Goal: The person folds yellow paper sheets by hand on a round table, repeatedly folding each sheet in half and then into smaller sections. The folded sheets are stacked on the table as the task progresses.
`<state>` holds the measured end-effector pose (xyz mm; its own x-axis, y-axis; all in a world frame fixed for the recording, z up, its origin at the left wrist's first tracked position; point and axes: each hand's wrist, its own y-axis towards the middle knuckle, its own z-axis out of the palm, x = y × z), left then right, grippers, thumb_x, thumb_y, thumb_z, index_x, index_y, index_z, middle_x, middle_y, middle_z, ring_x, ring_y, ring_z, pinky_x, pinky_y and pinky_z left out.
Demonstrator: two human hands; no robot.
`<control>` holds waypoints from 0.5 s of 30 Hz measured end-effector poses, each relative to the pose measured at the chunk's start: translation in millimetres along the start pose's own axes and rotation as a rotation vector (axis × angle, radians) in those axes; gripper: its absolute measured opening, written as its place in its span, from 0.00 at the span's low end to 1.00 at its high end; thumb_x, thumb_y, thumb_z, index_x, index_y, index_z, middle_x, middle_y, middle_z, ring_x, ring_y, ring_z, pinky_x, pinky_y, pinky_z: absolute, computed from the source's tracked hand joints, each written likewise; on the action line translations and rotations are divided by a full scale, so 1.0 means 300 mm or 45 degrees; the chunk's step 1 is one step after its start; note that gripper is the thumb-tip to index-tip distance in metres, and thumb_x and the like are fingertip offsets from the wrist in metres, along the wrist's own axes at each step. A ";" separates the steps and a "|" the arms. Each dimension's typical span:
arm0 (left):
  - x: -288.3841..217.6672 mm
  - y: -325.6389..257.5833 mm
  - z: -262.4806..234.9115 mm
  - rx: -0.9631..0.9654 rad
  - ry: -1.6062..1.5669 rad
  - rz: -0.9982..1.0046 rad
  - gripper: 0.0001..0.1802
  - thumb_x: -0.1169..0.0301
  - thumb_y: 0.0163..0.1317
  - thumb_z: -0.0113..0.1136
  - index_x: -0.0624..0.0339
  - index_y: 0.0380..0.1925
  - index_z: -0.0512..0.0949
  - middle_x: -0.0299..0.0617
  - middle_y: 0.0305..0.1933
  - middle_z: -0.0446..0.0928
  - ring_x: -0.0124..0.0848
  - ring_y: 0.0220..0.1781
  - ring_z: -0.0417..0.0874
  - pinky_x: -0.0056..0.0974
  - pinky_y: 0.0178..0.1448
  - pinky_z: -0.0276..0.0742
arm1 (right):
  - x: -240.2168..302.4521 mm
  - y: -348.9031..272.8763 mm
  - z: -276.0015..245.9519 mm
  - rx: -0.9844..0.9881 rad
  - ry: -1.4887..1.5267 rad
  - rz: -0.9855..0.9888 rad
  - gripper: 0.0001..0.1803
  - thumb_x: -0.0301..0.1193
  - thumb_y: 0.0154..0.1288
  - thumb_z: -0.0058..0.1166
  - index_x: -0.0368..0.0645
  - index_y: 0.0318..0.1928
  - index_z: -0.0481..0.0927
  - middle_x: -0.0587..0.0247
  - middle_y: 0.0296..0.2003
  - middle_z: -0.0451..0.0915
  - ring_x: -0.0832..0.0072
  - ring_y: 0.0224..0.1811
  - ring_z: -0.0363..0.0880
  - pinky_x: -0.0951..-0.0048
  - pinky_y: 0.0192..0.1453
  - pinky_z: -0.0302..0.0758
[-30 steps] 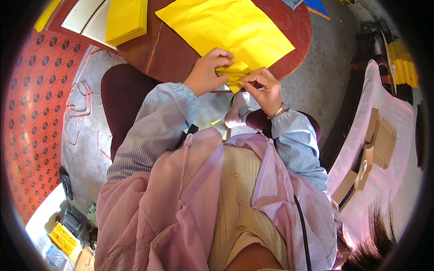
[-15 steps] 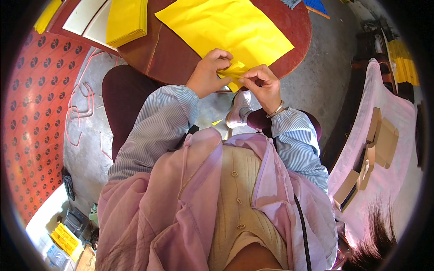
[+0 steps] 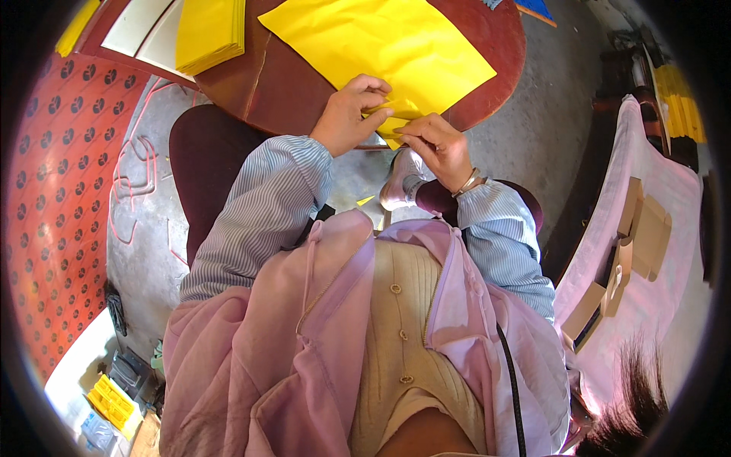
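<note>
A large yellow sheet (image 3: pixel 388 49), of paper or thin cloth, lies on the reddish-brown round table (image 3: pixel 236 87). Its near corner is folded and reaches over the table's edge. My left hand (image 3: pixel 349 114) is closed on the left side of that folded corner, fingers curled and thumb lying over the fold. From the right, my right hand (image 3: pixel 443 150) pinches the corner between thumb and fingers. The exact fold under the fingertips is partly hidden.
At the table's left stands a stack of yellow sheets (image 3: pixel 212 34). A blue item (image 3: pixel 537 10) shows beyond the table at the far right. An open cardboard box (image 3: pixel 647 236) rests on a pink-white cloth (image 3: pixel 670 312) to the right. A yellow scrap (image 3: pixel 365 201) lies below.
The raised fold at the corner now lies flatter. My left thumb has moved up over it, and my right fingers have shifted slightly along the corner.
</note>
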<state>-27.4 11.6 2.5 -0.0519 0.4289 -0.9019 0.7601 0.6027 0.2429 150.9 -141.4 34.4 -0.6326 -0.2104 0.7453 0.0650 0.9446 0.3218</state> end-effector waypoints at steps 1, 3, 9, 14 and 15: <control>0.000 0.001 -0.003 0.017 -0.003 0.000 0.10 0.73 0.67 0.70 0.68 0.44 0.85 0.42 0.60 0.80 0.35 0.55 0.86 0.35 0.55 0.82 | -0.006 0.001 0.000 -0.018 0.044 0.046 0.07 0.23 0.66 0.69 0.39 0.44 0.90 0.59 0.37 0.85 0.66 0.39 0.86 0.71 0.43 0.81; 0.000 0.002 -0.013 0.053 -0.011 -0.001 0.10 0.74 0.67 0.69 0.68 0.45 0.85 0.42 0.61 0.80 0.34 0.57 0.85 0.34 0.56 0.82 | -0.015 0.001 0.001 -0.024 0.138 0.171 0.05 0.23 0.67 0.69 0.37 0.43 0.90 0.59 0.36 0.86 0.70 0.38 0.87 0.73 0.42 0.82; 0.004 0.000 -0.042 0.151 -0.036 -0.014 0.15 0.78 0.61 0.68 0.67 0.49 0.84 0.42 0.62 0.79 0.34 0.59 0.84 0.34 0.57 0.81 | -0.037 0.005 0.009 -0.018 0.337 0.410 0.04 0.21 0.68 0.70 0.34 0.41 0.90 0.62 0.38 0.86 0.75 0.38 0.90 0.77 0.44 0.86; 0.002 -0.003 0.000 0.026 0.084 0.086 0.15 0.77 0.59 0.72 0.68 0.46 0.85 0.42 0.61 0.80 0.36 0.56 0.86 0.35 0.58 0.82 | -0.033 0.008 0.016 -0.079 0.368 0.389 0.04 0.21 0.67 0.71 0.35 0.40 0.88 0.65 0.35 0.84 0.78 0.36 0.88 0.78 0.41 0.84; 0.001 -0.005 0.005 0.015 0.090 0.027 0.14 0.76 0.60 0.73 0.68 0.46 0.85 0.42 0.60 0.80 0.36 0.56 0.86 0.35 0.58 0.82 | -0.029 0.006 0.017 -0.089 0.315 0.375 0.05 0.21 0.66 0.71 0.35 0.40 0.87 0.66 0.35 0.84 0.78 0.35 0.87 0.78 0.40 0.83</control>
<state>-27.5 9.7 1.4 -0.0805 0.4882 -0.8690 0.7690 0.5851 0.2575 152.7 -136.7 25.6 -0.3745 0.0051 0.9272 0.2739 0.9560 0.1054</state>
